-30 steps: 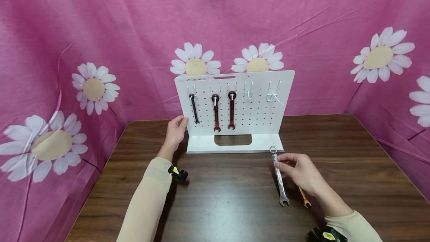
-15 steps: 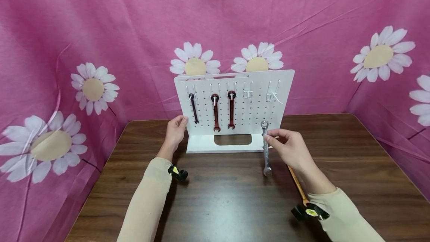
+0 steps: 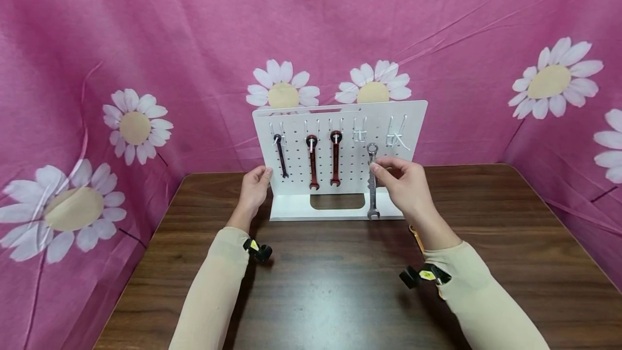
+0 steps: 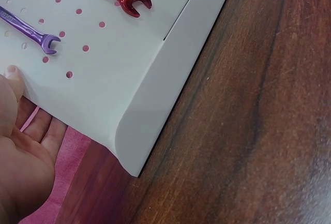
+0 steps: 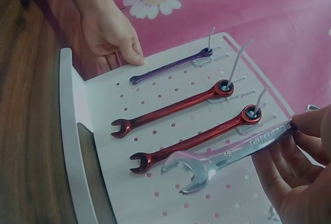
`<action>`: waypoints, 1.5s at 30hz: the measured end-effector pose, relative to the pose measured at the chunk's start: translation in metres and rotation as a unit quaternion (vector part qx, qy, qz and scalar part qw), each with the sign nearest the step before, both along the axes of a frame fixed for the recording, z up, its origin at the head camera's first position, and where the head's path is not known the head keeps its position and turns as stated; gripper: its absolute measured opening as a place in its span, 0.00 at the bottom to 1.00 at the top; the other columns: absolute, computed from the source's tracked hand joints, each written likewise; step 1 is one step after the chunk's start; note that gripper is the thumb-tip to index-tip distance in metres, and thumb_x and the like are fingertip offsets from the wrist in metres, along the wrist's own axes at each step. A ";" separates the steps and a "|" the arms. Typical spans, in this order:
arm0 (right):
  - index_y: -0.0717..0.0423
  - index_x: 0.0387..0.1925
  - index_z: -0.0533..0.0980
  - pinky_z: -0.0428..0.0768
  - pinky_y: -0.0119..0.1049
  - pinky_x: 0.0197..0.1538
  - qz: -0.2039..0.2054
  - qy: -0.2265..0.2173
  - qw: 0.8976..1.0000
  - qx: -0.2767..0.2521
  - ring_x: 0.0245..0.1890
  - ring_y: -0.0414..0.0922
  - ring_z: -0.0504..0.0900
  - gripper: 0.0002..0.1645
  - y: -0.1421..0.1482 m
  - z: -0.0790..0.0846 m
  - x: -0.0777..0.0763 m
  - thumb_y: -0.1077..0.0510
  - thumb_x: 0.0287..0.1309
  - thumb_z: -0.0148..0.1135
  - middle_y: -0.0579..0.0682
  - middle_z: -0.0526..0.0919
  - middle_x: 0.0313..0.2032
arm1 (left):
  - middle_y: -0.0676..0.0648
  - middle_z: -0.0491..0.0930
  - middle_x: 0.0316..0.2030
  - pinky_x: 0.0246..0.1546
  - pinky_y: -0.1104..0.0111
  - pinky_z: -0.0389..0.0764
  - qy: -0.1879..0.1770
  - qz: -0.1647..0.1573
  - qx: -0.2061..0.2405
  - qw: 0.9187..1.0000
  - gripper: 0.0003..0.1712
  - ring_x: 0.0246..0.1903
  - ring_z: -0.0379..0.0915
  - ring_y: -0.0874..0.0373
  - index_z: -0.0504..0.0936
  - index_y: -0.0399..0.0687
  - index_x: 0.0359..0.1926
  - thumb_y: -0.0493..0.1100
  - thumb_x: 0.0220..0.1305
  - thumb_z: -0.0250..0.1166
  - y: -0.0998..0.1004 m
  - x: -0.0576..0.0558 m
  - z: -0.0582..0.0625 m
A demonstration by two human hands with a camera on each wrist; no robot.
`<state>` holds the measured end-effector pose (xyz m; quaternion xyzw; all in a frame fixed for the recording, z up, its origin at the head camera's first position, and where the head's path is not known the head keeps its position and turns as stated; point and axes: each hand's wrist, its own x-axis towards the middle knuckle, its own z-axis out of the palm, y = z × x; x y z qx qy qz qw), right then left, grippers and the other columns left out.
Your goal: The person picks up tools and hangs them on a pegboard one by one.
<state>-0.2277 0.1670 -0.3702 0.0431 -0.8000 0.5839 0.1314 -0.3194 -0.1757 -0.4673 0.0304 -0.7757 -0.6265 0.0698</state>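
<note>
My left hand [image 3: 254, 190] grips the left edge of a white pegboard stand [image 3: 291, 190], thumb on the front, fingers behind. Between thumb and fingers, my right hand [image 3: 410, 188] pinches a silver combination wrench [image 3: 372, 193] near its ring end. The wrench hangs upright before the board's right half, ring up and open end [image 5: 199, 175] down. On the board's hooks hang a small purple wrench [image 3: 281, 158] and two red wrenches, one red wrench [image 3: 313, 169] left of the other red wrench [image 3: 335, 163]. A bare hook [image 3: 359, 135] is above the silver wrench.
Another bare hook [image 3: 397, 139] is at the board's upper right. An orange wrench [image 3: 415, 236] lies on the brown wooden table [image 3: 311, 274], partly hidden under my right forearm. Pink cloth [image 3: 311, 15] with daisies stands behind and at both sides.
My right hand has carried the silver wrench up and leftward from near the board's right front corner to before its face. The left hand has stayed on the board's edge.
</note>
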 end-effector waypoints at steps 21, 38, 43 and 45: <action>0.72 0.56 0.84 0.85 0.23 0.39 0.009 -0.037 0.999 -0.022 0.36 0.31 0.80 0.18 -0.017 -0.002 -0.026 0.60 0.75 0.67 0.50 0.84 0.41 | 0.31 0.87 0.52 0.66 0.51 0.85 0.000 0.002 -0.001 1.000 0.19 0.46 0.80 0.60 0.85 0.31 0.56 0.44 0.85 0.58 0.000 0.000 -0.001; 0.68 0.59 0.83 0.92 0.32 0.50 -0.028 -0.116 0.990 -0.074 0.39 0.37 0.85 0.21 -0.021 -0.016 -0.068 0.54 0.77 0.66 0.53 0.85 0.50 | 0.31 0.88 0.53 0.66 0.52 0.86 -0.001 0.002 0.004 1.000 0.18 0.44 0.80 0.62 0.85 0.31 0.55 0.43 0.85 0.57 0.001 -0.001 0.000; 0.68 0.57 0.84 0.93 0.34 0.51 -0.040 -0.112 0.991 -0.062 0.36 0.37 0.86 0.22 -0.020 -0.018 -0.075 0.52 0.76 0.67 0.56 0.88 0.49 | 0.30 0.86 0.56 0.70 0.52 0.84 -0.008 0.000 0.008 1.000 0.19 0.52 0.81 0.56 0.84 0.32 0.58 0.43 0.85 0.56 0.000 0.000 0.000; 0.69 0.56 0.85 0.93 0.31 0.49 -0.040 -0.108 0.992 -0.043 0.35 0.36 0.86 0.22 -0.019 -0.020 -0.072 0.52 0.76 0.67 0.58 0.88 0.48 | 0.30 0.86 0.57 0.70 0.51 0.83 -0.009 0.000 0.008 1.000 0.19 0.53 0.81 0.54 0.84 0.31 0.59 0.44 0.85 0.56 0.000 0.000 0.000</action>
